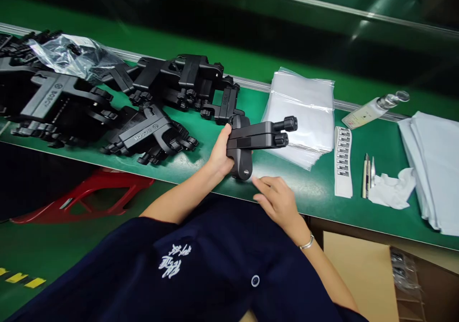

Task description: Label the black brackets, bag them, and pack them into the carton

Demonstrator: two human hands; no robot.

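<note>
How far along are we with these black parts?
Done: one bagged part sits far left. In hand: the left hand grips a black part, right hand open beside it. To do: a pile of loose parts, with the bag stack and label strip waiting.

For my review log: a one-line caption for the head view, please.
Left hand grips a black plastic bracket at the green bench; right hand open beside it.
</note>
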